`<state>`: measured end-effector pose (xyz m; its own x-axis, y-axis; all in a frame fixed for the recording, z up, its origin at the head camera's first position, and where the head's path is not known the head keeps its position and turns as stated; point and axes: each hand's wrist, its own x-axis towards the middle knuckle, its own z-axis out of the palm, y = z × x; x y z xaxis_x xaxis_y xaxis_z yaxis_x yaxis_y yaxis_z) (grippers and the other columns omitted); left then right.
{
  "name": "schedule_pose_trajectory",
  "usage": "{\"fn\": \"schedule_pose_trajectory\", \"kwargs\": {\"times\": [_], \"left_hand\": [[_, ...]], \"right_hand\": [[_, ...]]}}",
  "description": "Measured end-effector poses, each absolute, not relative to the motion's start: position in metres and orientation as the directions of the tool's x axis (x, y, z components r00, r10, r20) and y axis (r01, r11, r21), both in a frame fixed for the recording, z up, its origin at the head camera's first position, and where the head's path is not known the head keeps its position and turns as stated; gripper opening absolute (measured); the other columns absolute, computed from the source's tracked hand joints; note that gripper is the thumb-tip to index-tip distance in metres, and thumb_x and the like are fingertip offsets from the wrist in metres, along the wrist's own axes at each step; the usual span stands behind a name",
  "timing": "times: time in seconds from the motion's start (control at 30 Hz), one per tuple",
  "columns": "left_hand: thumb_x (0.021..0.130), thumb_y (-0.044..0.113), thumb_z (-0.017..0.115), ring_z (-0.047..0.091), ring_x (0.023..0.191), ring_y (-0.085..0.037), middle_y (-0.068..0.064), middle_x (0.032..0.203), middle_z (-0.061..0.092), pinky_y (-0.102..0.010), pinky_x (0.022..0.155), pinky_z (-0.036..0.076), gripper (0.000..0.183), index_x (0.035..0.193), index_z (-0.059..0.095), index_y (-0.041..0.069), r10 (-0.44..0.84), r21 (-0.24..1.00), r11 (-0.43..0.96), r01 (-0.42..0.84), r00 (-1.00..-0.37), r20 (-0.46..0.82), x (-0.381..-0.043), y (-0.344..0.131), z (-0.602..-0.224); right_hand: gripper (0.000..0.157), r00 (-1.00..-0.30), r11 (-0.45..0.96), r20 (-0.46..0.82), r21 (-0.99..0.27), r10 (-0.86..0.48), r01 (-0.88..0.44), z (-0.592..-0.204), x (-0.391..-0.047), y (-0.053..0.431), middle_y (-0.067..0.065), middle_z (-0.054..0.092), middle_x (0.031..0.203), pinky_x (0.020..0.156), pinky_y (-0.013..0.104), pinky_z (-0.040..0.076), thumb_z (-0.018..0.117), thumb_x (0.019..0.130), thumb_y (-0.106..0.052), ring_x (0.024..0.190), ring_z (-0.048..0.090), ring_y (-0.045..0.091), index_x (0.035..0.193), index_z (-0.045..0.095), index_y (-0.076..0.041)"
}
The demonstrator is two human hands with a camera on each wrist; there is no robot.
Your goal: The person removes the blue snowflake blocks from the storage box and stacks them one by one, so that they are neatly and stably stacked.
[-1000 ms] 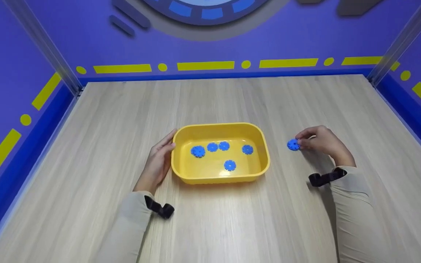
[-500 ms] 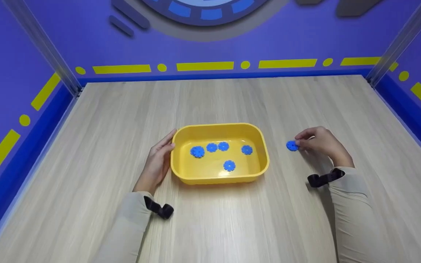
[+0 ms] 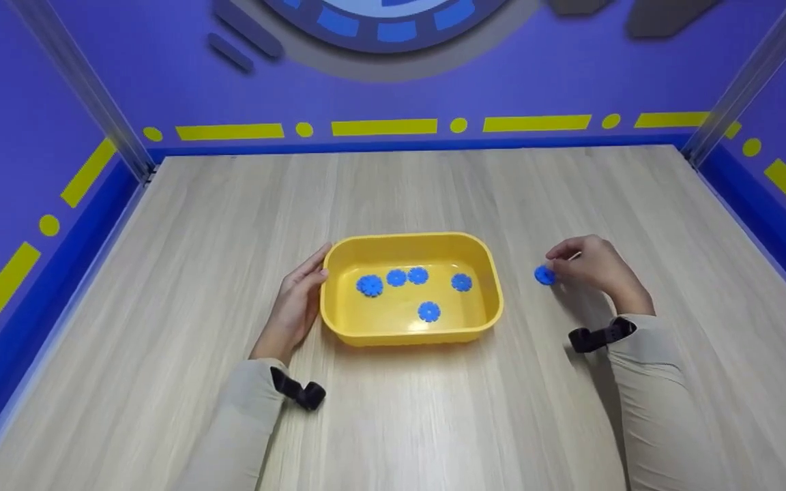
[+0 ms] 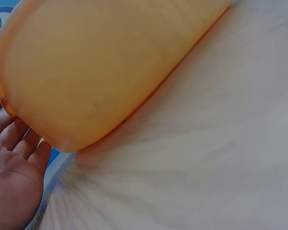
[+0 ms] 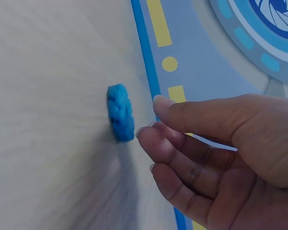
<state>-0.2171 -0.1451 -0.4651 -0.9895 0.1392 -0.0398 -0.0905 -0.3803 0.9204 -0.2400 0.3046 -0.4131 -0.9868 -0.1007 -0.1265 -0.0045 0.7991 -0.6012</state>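
Observation:
A yellow plastic tub point(image 3: 412, 335) stands on the table. Inside lie several blue notched discs shaped like flowers, such as the disc point(image 3: 428, 311) near its front. Against the tub's left end rests my left hand point(image 3: 292, 303), fingers fairly straight along the outer wall; the left wrist view shows the fingertips at that wall point(image 4: 62, 72). Right of the tub, one more blue notched disc point(image 3: 544, 275) lies on the table. My right hand point(image 3: 591, 266) is just over it, fingers loosely bent. In the right wrist view a small gap separates the fingertips from that disc point(image 5: 120, 113).
The wooden table point(image 3: 393, 423) extends around the tub on all sides. Purple panels point(image 3: 393, 95) with yellow marks enclose its back and sides. Each wrist carries a black strap with a small camera, like the one on the right wrist point(image 3: 601, 336).
The right fingertips have come off the blue disc they pinched a second ago, and the right hand has shifted slightly left. My left hand and the tub stay in place.

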Motion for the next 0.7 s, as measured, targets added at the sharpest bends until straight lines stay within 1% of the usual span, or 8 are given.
{"fn": "schedule_pose_trajectory", "kwargs": {"times": [0.1, 0.2, 0.33, 0.53, 0.7], "left_hand": [[0.096, 0.003, 0.046, 0.030, 0.144, -0.019, -0.008, 0.157, 0.029, -0.031, 0.115, 0.033, 0.053, 0.148, 0.035, 0.003, 0.133, 0.920, -0.382, -0.088, -0.990, -0.040, -0.217, -0.145, -0.466], [0.095, 0.002, 0.045, 0.030, 0.144, -0.020, -0.009, 0.157, 0.029, -0.032, 0.115, 0.033, 0.053, 0.147, 0.036, 0.002, 0.129, 0.919, -0.386, -0.082, -0.991, -0.034, -0.217, -0.145, -0.466], [0.096, 0.002, 0.045, 0.031, 0.143, -0.021, -0.010, 0.157, 0.029, -0.031, 0.114, 0.033, 0.052, 0.147, 0.035, 0.001, 0.126, 0.917, -0.392, -0.078, -0.992, -0.030, -0.218, -0.145, -0.466], [0.096, 0.003, 0.046, 0.031, 0.143, -0.020, -0.008, 0.157, 0.030, -0.031, 0.114, 0.033, 0.053, 0.147, 0.036, 0.002, 0.128, 0.921, -0.382, -0.082, -0.991, -0.036, -0.217, -0.145, -0.466], [0.096, 0.005, 0.047, 0.028, 0.145, -0.019, -0.007, 0.158, 0.029, -0.031, 0.116, 0.031, 0.053, 0.148, 0.035, 0.003, 0.130, 0.926, -0.368, -0.085, -0.991, -0.039, -0.217, -0.146, -0.465]], "right_hand": [[0.024, -0.988, 0.797, -0.086, -0.602, -0.129, -0.052, -0.407, -0.240, 0.297, 0.018, 0.068, 0.104, 0.075, 0.028, 0.048, 0.062, 0.089, -0.017, 0.091, 0.060, 0.026, 0.106, 0.070, -0.001], [0.024, -0.985, 0.794, -0.074, -0.602, -0.156, -0.081, -0.401, -0.243, 0.288, 0.017, 0.068, 0.102, 0.075, 0.029, 0.050, 0.064, 0.090, -0.017, 0.088, 0.061, 0.025, 0.106, 0.070, -0.001], [0.024, -0.981, 0.795, -0.091, -0.601, -0.174, -0.085, -0.393, -0.248, 0.276, 0.017, 0.068, 0.101, 0.077, 0.032, 0.052, 0.064, 0.090, -0.016, 0.088, 0.063, 0.027, 0.108, 0.069, -0.001], [0.025, -0.970, 0.795, -0.124, -0.599, -0.209, -0.095, -0.380, -0.257, 0.256, 0.016, 0.068, 0.101, 0.081, 0.038, 0.055, 0.064, 0.091, -0.014, 0.092, 0.064, 0.032, 0.111, 0.068, -0.001], [0.023, -0.961, 0.805, -0.109, -0.575, -0.255, -0.148, -0.367, -0.263, 0.236, 0.016, 0.068, 0.102, 0.084, 0.042, 0.056, 0.064, 0.091, -0.013, 0.090, 0.063, 0.029, 0.111, 0.068, -0.002]]}}
